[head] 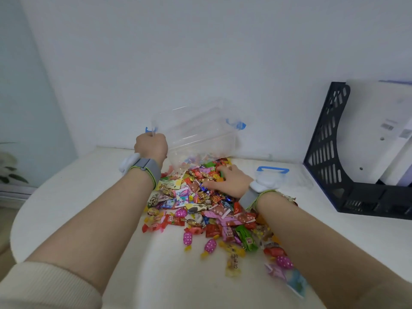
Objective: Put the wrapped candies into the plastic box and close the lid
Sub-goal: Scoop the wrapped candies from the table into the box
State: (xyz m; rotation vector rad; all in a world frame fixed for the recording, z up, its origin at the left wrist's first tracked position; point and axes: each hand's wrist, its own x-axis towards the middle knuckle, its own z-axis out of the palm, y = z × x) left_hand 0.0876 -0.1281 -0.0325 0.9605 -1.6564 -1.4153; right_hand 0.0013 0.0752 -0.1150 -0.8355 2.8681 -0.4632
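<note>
left hand (151,144) grips the tilted plastic box (196,139) by its rim. right hand (227,181) lies spread on the candies (200,210), seemingly unclenched; it should sweep them forward into the mouth just beyond its fingertips.

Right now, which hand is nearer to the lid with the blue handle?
Right. The right hand rests on the candies just left of the lid; the left hand grips the box rim, farther away.
</note>
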